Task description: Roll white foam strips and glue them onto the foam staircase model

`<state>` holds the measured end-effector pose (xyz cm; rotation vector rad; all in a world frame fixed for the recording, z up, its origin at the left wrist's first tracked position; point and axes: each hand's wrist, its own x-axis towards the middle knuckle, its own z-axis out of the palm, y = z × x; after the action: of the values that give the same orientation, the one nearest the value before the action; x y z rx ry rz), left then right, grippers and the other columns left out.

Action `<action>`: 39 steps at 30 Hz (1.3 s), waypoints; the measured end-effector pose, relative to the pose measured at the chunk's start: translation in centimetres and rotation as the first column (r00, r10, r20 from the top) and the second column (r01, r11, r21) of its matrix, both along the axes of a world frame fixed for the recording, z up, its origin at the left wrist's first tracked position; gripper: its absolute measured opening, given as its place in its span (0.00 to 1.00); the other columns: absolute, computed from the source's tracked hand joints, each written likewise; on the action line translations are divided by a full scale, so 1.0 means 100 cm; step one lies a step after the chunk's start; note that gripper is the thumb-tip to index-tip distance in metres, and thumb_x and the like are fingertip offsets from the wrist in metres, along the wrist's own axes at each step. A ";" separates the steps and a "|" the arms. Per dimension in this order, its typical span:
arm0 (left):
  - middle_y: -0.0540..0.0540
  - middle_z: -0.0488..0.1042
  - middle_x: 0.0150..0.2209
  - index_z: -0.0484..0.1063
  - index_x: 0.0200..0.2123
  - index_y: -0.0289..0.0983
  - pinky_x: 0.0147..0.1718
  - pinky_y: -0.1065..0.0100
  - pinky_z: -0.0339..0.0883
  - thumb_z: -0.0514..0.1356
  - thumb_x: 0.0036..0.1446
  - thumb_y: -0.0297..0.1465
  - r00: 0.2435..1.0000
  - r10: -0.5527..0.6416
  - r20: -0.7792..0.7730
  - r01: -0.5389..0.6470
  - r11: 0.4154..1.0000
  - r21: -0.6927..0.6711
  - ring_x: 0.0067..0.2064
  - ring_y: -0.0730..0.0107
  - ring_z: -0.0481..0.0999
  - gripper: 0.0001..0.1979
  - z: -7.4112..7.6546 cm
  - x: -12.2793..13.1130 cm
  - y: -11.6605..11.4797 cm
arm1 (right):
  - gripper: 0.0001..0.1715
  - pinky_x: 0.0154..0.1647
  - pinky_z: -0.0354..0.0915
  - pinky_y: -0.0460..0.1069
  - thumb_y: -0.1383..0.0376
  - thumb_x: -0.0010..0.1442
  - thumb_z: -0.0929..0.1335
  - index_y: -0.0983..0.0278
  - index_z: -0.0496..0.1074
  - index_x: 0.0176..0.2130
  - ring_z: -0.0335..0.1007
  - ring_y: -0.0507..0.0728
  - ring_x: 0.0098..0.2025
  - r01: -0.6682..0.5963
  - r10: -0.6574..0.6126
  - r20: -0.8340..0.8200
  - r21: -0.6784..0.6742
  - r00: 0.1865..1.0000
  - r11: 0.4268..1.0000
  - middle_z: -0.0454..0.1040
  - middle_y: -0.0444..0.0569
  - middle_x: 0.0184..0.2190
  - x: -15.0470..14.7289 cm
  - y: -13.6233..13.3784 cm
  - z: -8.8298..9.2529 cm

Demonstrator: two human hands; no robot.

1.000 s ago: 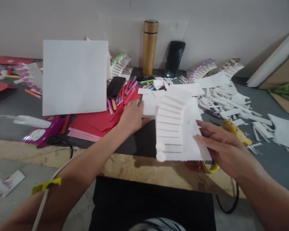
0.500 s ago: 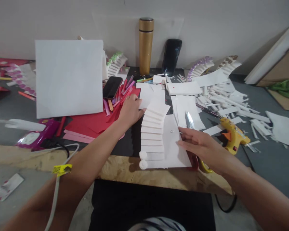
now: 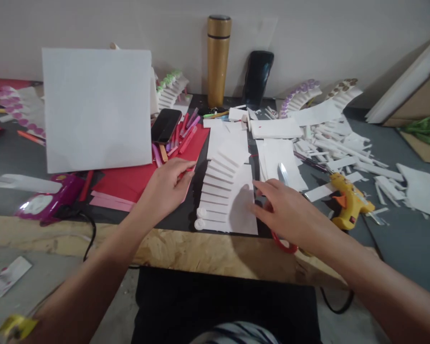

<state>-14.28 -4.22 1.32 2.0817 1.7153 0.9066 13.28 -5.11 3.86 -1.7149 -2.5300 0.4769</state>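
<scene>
A curved stair-like row of white paper strips (image 3: pixel 218 191) lies on a white paper sheet (image 3: pixel 245 210), with two small white paper coils (image 3: pixel 199 218) at its near left end. My left hand (image 3: pixel 168 184) is apart from it, over red paper sheets (image 3: pixel 123 184), fingers drawn together; a bit of red shows at the fingertips, but I cannot tell whether it is held. My right hand (image 3: pixel 281 205) hovers by the sheet's right edge, thumb and fingers apart with nothing between them. Scissors with red handles (image 3: pixel 284 243) lie partly hidden beneath it.
A yellow glue gun (image 3: pixel 349 200) and white paper scraps (image 3: pixel 340 143) lie right. A purple glue gun (image 3: pixel 62 191) and an upright white board (image 3: pixel 98 110) stand left. Behind are a gold flask (image 3: pixel 218 62), a leaning phone (image 3: pixel 258 79) and a flat phone (image 3: pixel 166 125).
My left hand has left the strip piece and moved left and nearer, its fingers drawing together. The strip piece and its sheet have shifted left and away from the table edge. My right hand moved slightly left.
</scene>
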 end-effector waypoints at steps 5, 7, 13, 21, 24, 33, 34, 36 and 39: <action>0.41 0.82 0.49 0.75 0.58 0.39 0.44 0.61 0.77 0.56 0.67 0.41 0.979 0.053 0.199 -0.020 0.986 -0.166 0.41 0.61 0.83 0.22 -0.006 0.005 -0.032 | 0.47 0.60 0.68 0.68 0.44 0.53 0.75 0.67 0.68 0.62 0.64 0.78 0.65 -0.280 0.278 0.038 0.110 0.960 0.954 0.63 0.68 0.66 0.001 -0.004 -0.004; 0.40 0.81 0.51 0.73 0.60 0.37 0.45 0.60 0.77 0.58 0.66 0.45 0.964 0.051 0.262 0.008 0.975 -0.221 0.45 0.58 0.83 0.26 -0.008 0.008 -0.043 | 0.51 0.63 0.66 0.68 0.45 0.51 0.77 0.69 0.67 0.63 0.63 0.78 0.66 -0.341 0.338 0.052 0.080 0.940 0.937 0.63 0.69 0.66 0.001 -0.003 -0.007; 0.39 0.82 0.51 0.72 0.61 0.35 0.47 0.60 0.77 0.55 0.68 0.47 0.939 0.092 0.331 0.003 0.961 -0.276 0.46 0.59 0.83 0.28 -0.011 0.011 -0.048 | 0.48 0.66 0.63 0.67 0.46 0.56 0.74 0.73 0.67 0.63 0.62 0.76 0.68 -0.308 0.305 0.058 0.062 0.951 0.949 0.62 0.70 0.68 -0.003 0.008 -0.013; 0.38 0.80 0.54 0.73 0.58 0.35 0.52 0.57 0.75 0.57 0.68 0.41 0.913 0.085 0.399 -0.010 0.983 -0.184 0.50 0.59 0.82 0.22 -0.020 0.010 -0.034 | 0.49 0.69 0.60 0.66 0.44 0.59 0.72 0.71 0.64 0.67 0.59 0.74 0.70 -0.252 0.248 0.046 0.107 0.968 0.962 0.59 0.67 0.71 -0.002 0.028 -0.022; 0.40 0.80 0.51 0.75 0.53 0.35 0.50 0.60 0.75 0.59 0.67 0.38 0.930 0.069 0.362 -0.045 0.996 -0.075 0.49 0.61 0.81 0.17 -0.024 0.008 -0.038 | 0.48 0.68 0.62 0.65 0.44 0.59 0.73 0.72 0.65 0.66 0.61 0.74 0.69 -0.266 0.258 0.072 0.156 0.964 0.951 0.61 0.68 0.69 -0.003 0.025 -0.022; 0.46 0.80 0.39 0.78 0.37 0.38 0.40 0.67 0.74 0.62 0.62 0.34 0.940 0.097 0.328 -0.102 0.995 -0.003 0.41 0.66 0.80 0.07 -0.025 0.011 -0.032 | 0.13 0.42 0.73 0.55 0.63 0.68 0.69 0.67 0.77 0.49 0.76 0.60 0.39 -0.302 0.385 -0.183 0.360 0.905 0.883 0.77 0.58 0.44 -0.028 0.001 -0.008; 0.45 0.80 0.39 0.78 0.37 0.38 0.41 0.66 0.74 0.62 0.62 0.34 0.942 0.095 0.320 -0.108 0.994 0.022 0.41 0.66 0.80 0.07 -0.025 0.011 -0.032 | 0.12 0.42 0.73 0.52 0.65 0.69 0.68 0.67 0.77 0.49 0.76 0.58 0.38 -0.309 0.421 -0.269 0.372 0.866 0.875 0.77 0.56 0.43 -0.035 0.002 -0.010; 0.45 0.79 0.40 0.78 0.37 0.38 0.45 0.64 0.73 0.60 0.63 0.32 0.961 0.090 0.261 -0.118 0.988 0.094 0.43 0.65 0.79 0.07 -0.024 0.010 -0.034 | 0.12 0.43 0.72 0.51 0.67 0.69 0.68 0.67 0.79 0.49 0.76 0.56 0.40 -0.295 0.459 -0.399 0.407 0.794 0.864 0.77 0.54 0.42 -0.048 0.008 -0.016; 0.43 0.79 0.41 0.79 0.37 0.38 0.50 0.60 0.72 0.59 0.64 0.32 0.985 0.092 0.147 -0.115 0.981 0.155 0.46 0.63 0.79 0.08 -0.022 0.009 -0.042 | 0.13 0.43 0.71 0.51 0.70 0.68 0.67 0.69 0.81 0.47 0.76 0.56 0.40 -0.295 0.473 -0.464 0.406 0.749 0.865 0.77 0.54 0.40 -0.064 0.022 -0.026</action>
<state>-13.38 -8.37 -0.88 1.9884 1.7423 1.2321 6.91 -2.88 1.29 -0.7742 -2.3407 0.4725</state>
